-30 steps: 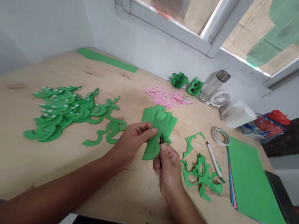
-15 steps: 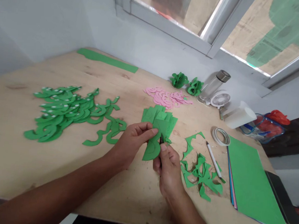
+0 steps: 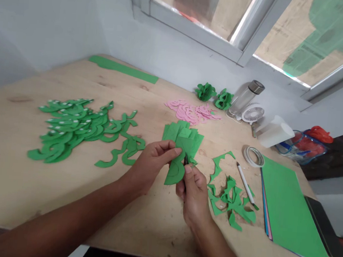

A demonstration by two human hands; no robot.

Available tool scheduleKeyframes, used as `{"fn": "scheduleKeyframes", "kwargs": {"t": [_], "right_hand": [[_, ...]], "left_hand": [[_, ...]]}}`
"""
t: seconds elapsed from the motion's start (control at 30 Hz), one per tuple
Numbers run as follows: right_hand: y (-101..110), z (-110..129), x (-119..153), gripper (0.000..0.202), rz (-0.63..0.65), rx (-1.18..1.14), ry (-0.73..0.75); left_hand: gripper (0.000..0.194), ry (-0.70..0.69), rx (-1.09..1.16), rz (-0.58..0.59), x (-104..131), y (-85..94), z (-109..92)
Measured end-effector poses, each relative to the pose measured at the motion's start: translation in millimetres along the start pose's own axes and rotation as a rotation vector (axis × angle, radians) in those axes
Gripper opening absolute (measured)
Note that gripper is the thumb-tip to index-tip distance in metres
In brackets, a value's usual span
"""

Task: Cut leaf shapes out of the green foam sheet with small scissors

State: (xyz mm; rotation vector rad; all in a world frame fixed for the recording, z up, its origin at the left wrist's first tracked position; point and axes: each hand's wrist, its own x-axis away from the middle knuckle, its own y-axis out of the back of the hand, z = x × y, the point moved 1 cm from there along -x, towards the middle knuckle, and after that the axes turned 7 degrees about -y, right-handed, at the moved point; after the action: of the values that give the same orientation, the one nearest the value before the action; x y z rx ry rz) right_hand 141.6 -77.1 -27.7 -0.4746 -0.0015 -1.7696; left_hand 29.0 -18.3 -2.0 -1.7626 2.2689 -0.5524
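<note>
My left hand (image 3: 153, 163) pinches a green paper piece (image 3: 174, 171) just above the wooden table (image 3: 11, 178). My right hand (image 3: 192, 192) grips small dark scissors (image 3: 185, 160), whose blades meet the right edge of that piece. Most of the scissors are hidden inside my fingers. Just behind my hands lies a stack of green paper squares (image 3: 185, 137). Green offcuts (image 3: 231, 197) are scattered to the right of my right hand.
Cut green curved shapes (image 3: 75, 130) lie at left, pink shapes (image 3: 191, 111) behind. A pen (image 3: 244, 183), tape roll (image 3: 253, 155), coloured paper sheets (image 3: 290, 211), small fan (image 3: 252, 113), bottle (image 3: 246, 97), two green paper flowers (image 3: 215, 95) and a green strip (image 3: 122, 69) stand around.
The green piece has turned slightly between my fingers; both hands stay almost in the same place.
</note>
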Motion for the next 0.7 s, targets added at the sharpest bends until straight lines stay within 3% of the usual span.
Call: {"fn": "scheduleKeyframes", "kwargs": {"t": [0.7], "right_hand": [[-1.9,0.3,0.3,0.066,-0.011,-0.017,-0.001]], "left_hand": [[0.028,0.002,-0.002,0.008,0.5,-0.6,0.0]]}}
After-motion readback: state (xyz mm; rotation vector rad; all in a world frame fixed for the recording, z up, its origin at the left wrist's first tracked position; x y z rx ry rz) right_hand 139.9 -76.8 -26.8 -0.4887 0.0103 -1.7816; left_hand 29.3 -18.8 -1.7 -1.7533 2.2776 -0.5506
